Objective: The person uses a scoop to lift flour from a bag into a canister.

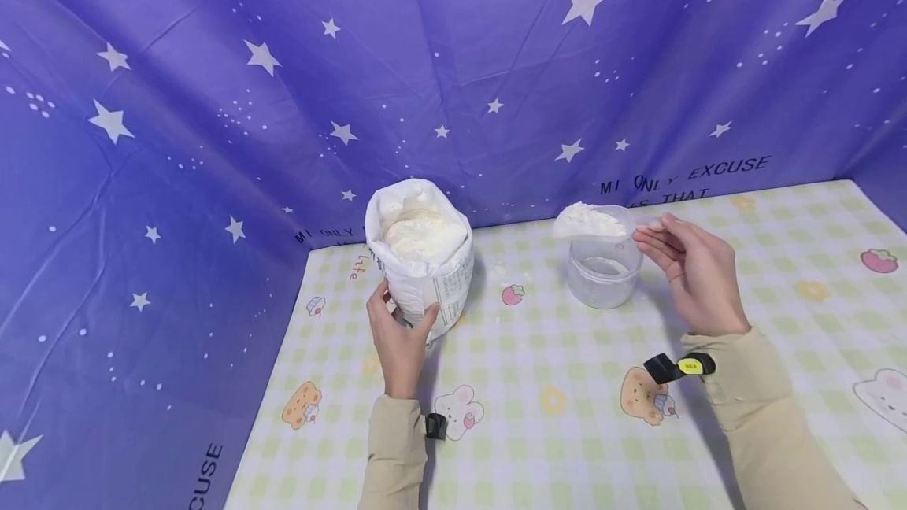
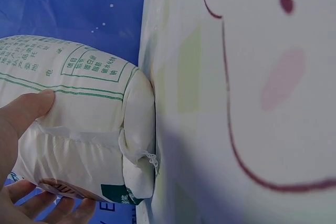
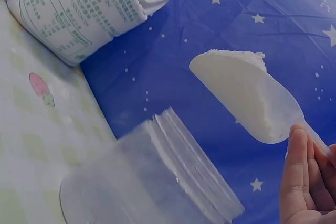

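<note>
A white bag of flour (image 1: 445,290) stands upright with its top rolled back, and white powder shows inside. My left hand (image 1: 400,337) grips its lower part, thumb on the near side and fingers round the far left side; the left wrist view shows the thumb (image 2: 31,109) against the printed wall. In my right hand (image 1: 697,270) is a translucent scoop (image 3: 249,98), pinched by its handle and heaped with flour (image 1: 591,219). The scoop is level above a clear plastic jar (image 1: 602,287), which stands open on the table. In the right wrist view the jar's threaded rim is below the scoop.
A checked tablecloth (image 1: 553,431) with cartoon prints covers the table. Some powder (image 1: 499,274) is scattered between the bag and the jar. A blue curtain (image 1: 397,61) with white stars hangs behind and along the left. Dark straps (image 1: 680,367) are on the sleeves.
</note>
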A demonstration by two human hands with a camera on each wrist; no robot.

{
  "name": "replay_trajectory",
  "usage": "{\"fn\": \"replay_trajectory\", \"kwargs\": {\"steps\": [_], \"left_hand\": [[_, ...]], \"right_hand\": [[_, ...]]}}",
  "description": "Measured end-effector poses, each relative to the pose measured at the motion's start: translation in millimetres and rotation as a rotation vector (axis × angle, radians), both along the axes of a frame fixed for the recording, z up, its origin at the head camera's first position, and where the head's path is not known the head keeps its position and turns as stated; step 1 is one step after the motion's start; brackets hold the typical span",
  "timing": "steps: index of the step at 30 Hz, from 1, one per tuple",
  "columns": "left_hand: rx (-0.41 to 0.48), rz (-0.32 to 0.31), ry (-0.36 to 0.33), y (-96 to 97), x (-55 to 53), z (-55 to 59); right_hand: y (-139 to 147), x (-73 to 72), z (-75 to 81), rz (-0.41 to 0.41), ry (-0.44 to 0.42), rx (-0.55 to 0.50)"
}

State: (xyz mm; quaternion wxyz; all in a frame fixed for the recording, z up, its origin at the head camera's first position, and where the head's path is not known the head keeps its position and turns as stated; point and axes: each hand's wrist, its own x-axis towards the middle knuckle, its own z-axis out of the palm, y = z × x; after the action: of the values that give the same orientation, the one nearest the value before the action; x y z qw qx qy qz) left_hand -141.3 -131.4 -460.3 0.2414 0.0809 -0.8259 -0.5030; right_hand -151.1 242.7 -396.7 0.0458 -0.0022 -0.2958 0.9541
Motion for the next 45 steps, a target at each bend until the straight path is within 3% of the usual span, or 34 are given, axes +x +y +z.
{"fn": "replay_trajectory", "kwargs": {"steps": [12, 25, 39, 45], "left_hand": [[0.007, 0.001, -0.004, -0.3, -1.9, -0.3], [0.004, 0.0, 0.001, 0.5, 0.2, -1.0], [0.01, 0.004, 0.003, 0.5, 0.0, -0.7], [0.011, 0.007, 0.001, 0.6, 0.7, -0.7]], "right_hand": [[15, 4.0, -5.5, -0.066, -0.045, 0.054], [28, 11.0, -6.7, -0.111, -0.02, 0.074], [27, 11.3, -2.4, -0.242, 0.025, 0.253], [23, 11.5, 2.6, -0.309, 0.007, 0.359]]}}
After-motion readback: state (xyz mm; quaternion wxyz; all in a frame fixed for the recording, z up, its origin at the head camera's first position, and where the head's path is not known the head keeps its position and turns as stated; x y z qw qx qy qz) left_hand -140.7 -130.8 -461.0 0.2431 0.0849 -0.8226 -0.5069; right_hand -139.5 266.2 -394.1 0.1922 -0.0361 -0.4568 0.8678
